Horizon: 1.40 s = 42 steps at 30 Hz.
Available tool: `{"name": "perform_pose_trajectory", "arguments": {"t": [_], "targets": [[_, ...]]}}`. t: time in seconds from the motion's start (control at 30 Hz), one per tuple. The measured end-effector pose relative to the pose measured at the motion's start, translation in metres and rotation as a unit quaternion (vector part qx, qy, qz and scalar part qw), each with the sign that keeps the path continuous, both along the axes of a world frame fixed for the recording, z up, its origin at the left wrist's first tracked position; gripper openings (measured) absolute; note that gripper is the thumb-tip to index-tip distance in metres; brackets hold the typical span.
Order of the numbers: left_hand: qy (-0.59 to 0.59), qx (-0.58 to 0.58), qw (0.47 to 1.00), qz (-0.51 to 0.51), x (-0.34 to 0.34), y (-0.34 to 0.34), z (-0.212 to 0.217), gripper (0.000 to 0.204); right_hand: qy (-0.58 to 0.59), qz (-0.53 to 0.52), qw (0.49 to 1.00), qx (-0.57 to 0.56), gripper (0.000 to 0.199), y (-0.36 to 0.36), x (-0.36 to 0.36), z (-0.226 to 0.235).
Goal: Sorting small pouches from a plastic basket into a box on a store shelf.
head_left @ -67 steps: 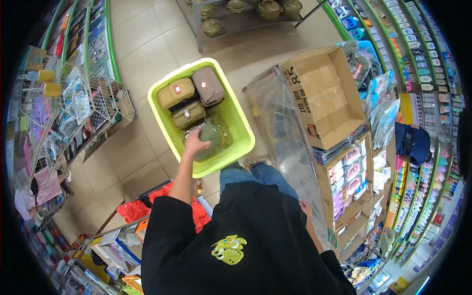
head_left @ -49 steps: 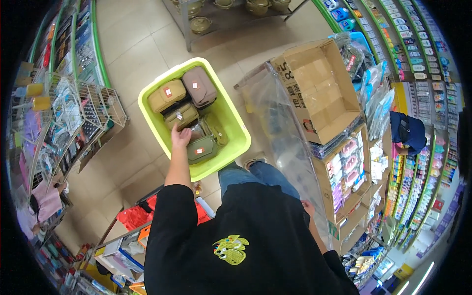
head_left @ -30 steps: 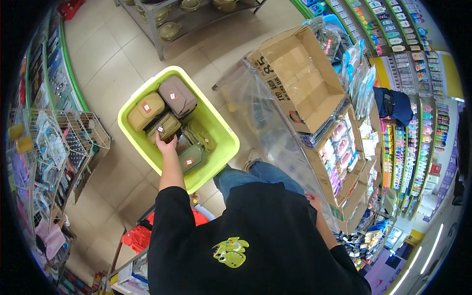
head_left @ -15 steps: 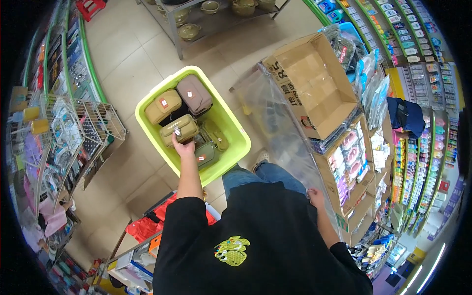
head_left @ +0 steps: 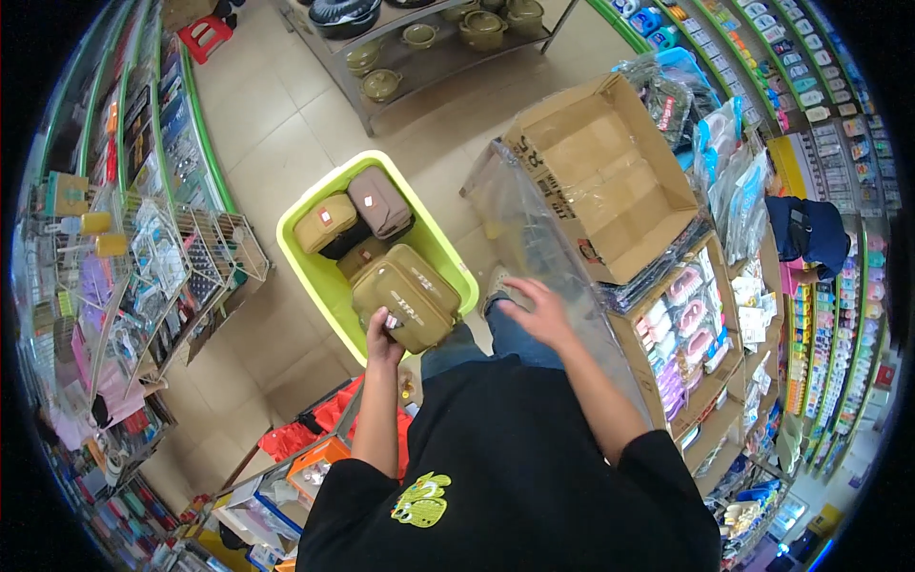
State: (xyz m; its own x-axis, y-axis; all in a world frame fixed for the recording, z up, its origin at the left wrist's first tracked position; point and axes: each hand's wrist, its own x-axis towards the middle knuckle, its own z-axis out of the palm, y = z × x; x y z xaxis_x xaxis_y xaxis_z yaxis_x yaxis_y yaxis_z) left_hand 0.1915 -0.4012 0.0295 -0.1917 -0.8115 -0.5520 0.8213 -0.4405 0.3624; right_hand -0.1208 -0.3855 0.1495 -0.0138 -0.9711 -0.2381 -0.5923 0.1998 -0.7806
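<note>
My left hand grips the near left side of a khaki zippered case, its fingers wrapped round the edge. The case is raised over the near end of a lime-yellow plastic tub on the floor and hides much of what lies there. Farther back in the tub sit a tan case and a greyish-mauve case. A brown case shows partly behind the raised one. My right hand is in the air to the right of the case, fingers apart, holding nothing.
Right of the tub stands a display with clear plastic sheeting and an open cardboard box on top. Wire racks of goods stand left. Ahead, a metal shelf holds pots; a red stool stands far left.
My left hand has lifted the khaki case from among the others and brought it nearer to me. My right hand has come up from my side toward it.
</note>
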Motion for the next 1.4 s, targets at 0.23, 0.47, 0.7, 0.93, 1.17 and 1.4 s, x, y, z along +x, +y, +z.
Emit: {"name": "perform_pose_trajectory", "arguments": {"t": [0.23,0.47,0.7,0.93,1.17,1.4], "targets": [[-0.094,-0.069,0.983,-0.141,-0.105,-0.038,0.053,0.071,-0.284,0.0,0.959,-0.015,0.085,-0.049,0.006,-0.046],[-0.213,-0.142,0.951,-0.171,-0.222,-0.089,0.1,0.088,-0.276,-0.083,0.956,-0.058,0.077,-0.065,-0.081,-0.013],[-0.192,-0.236,0.891,-0.337,-0.337,-0.188,0.117,0.104,-0.084,-0.25,0.962,0.064,0.064,-0.091,-0.227,-0.086],[-0.182,-0.331,0.784,-0.493,-0.487,-0.294,0.079,0.115,0.331,-0.407,0.85,0.052,0.066,-0.116,-0.298,-0.191],[-0.127,-0.375,0.699,-0.596,-0.598,-0.349,0.021,0.121,0.386,-0.399,0.825,0.105,0.068,-0.124,-0.29,-0.2],[-0.059,-0.423,0.683,-0.592,-0.673,-0.362,-0.038,0.123,0.361,-0.414,0.829,0.104,0.069,-0.122,-0.293,-0.208]]}}
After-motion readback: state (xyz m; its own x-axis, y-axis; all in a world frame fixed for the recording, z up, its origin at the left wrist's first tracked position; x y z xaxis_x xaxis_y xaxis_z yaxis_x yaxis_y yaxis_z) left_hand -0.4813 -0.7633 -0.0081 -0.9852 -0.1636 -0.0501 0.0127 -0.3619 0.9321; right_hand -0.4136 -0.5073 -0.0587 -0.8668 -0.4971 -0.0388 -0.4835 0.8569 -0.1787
